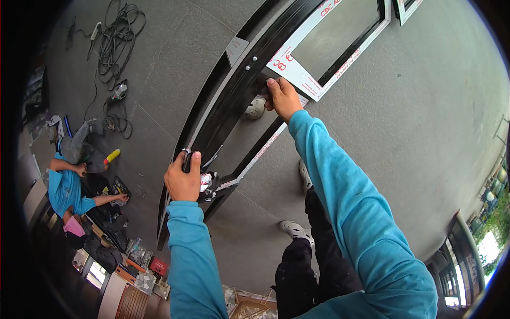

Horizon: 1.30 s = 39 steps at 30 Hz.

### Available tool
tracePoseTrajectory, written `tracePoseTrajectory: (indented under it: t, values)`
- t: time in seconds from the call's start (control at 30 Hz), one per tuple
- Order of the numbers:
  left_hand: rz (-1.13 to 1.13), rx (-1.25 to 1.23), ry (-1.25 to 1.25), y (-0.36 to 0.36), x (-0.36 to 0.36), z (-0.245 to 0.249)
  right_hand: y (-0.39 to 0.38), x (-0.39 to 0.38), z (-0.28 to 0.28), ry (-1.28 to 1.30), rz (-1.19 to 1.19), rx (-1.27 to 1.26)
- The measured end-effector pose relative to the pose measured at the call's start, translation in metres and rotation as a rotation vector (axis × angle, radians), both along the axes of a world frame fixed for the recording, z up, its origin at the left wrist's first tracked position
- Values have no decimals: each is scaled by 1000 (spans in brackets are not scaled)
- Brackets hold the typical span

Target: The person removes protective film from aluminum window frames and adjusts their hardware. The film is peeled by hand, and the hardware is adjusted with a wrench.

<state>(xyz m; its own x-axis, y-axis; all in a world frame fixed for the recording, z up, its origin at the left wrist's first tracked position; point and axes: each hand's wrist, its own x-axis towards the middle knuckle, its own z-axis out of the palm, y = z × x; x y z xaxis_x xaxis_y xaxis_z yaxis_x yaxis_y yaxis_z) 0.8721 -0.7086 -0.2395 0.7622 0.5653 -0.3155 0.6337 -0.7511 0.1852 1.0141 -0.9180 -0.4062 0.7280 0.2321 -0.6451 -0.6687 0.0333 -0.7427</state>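
Note:
A long black metal frame (226, 114), partly covered in white protective film (305, 80) with red lettering, runs diagonally before me. My left hand (183, 179) is closed at its lower part, thumb and fingers around a small black piece that I cannot identify. Against that hand's right side is a crumpled bundle of white, red and black film (208, 183). My right hand (284, 98) is pinched at the frame's inner edge, beside a film-covered corner. Whatever lies between its fingertips is hidden. A shoe shows through the frame opening below this hand.
On the grey floor at left lie a coiled cable (119, 40), an angle grinder (118, 91) and a yellow spray can (112, 156). A person in a blue shirt (66, 186) sits there among tools. Another framed piece (406, 9) is at the top right.

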Motion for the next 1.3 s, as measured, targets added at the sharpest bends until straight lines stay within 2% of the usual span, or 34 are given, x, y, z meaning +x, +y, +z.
tracePoseTrajectory:
  t: [0.23, 0.3, 0.37, 0.47, 0.5, 0.53, 0.57, 0.63, 0.67, 0.73, 0.77, 0.8, 0.83, 0.87, 0.9, 0.93, 0.97, 1.0, 1.03, 1.1, 1.13, 1.17, 1.2, 1.23, 1.3]
  values:
    - [11, 31, 25, -3, -4, -1, -42, -26, 6, -166, 277, -192]
    - [14, 28, 24, -4, -4, 0, -74, -50, 17, -113, 297, -240]
    - [26, 19, 24, -4, -6, 0, -116, -83, 29, -18, 323, -321]
    - [43, 16, -5, -3, -8, -4, -208, -153, 29, -97, 426, -532]
    - [48, 9, -14, -2, -8, -5, -230, -163, 53, 48, 411, -534]
    - [44, 27, -10, -2, -9, -5, -256, -179, 68, -1, 468, -583]
    - [36, 45, -4, -2, -9, -5, -288, -201, 84, -137, 689, -614]
    - [62, 6, 21, -3, -8, -5, -322, -221, 139, 367, 695, -659]
    - [44, 31, -63, -5, -10, -7, -328, -223, 154, 354, 717, -670]
    - [57, 33, -234, -23, -19, 11, -326, -226, 177, -534, 807, -800]
    - [66, 14, -368, -44, -29, 19, -312, -216, 181, -331, 651, -595]
    - [128, -160, -462, -75, -36, 36, -288, -210, 185, -121, 489, -387]
    - [252, -349, -402, -108, -46, 52, -256, -210, 189, 11, 276, -162]
    - [222, -491, -435, -135, -63, 54, -218, -211, 195, 144, 66, 64]
    - [246, -615, -445, -159, -91, 42, -180, -212, 207, 266, -45, 141]
    - [359, -884, -385, -179, -107, 45, -147, -228, 207, 349, -222, 236]
    - [489, -1050, -242, -191, -116, 52, -123, -241, 204, 259, -99, 184]
    - [426, -1125, -169, -196, -133, 47, -102, -256, 197, 192, -102, 49]
    - [468, -1239, -164, -199, -151, 42, -89, -265, 193, 118, -109, -88]
    - [593, -1462, -190, -195, -193, 28, -90, -264, 194, 287, 20, -203]
    - [610, -1450, -204, -191, -203, 31, -85, -270, 196, 215, 47, -241]
    - [751, -1449, -319, -190, -213, 33, -78, -275, 200, 215, 80, -225]
    - [890, -1439, -439, -188, -224, 37, -70, -281, 205, 273, 41, -202]
    - [912, -1413, -467, -186, -234, 39, -60, -289, 209, 330, 2, -180]
    - [910, -1497, -563, -182, -254, 38, -41, -304, 193, 605, -472, -47]
